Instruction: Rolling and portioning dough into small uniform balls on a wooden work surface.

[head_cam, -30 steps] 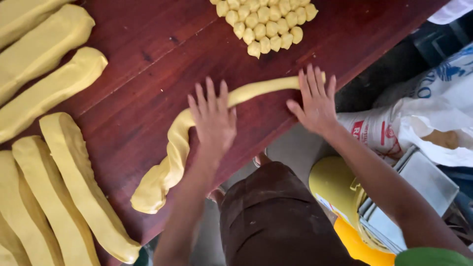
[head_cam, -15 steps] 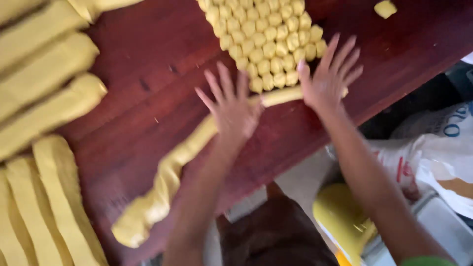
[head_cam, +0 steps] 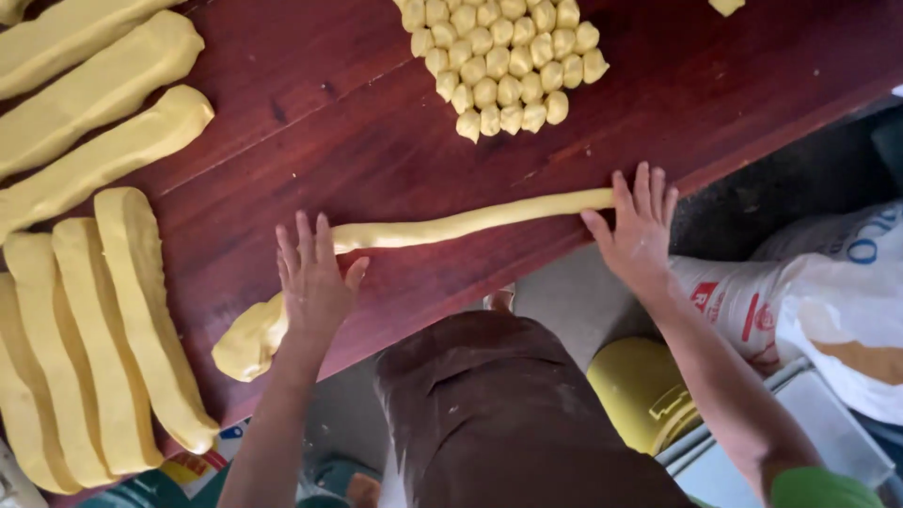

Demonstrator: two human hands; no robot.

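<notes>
Both hands, left (head_cam: pixel 315 277) and right (head_cam: pixel 638 230), lie flat and open, hiding parts of the dough rope (head_cam: pixel 451 226).

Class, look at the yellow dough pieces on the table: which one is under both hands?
The long thin dough rope near the table edge; the left hand and right hand press it. The others are untouched.
</notes>
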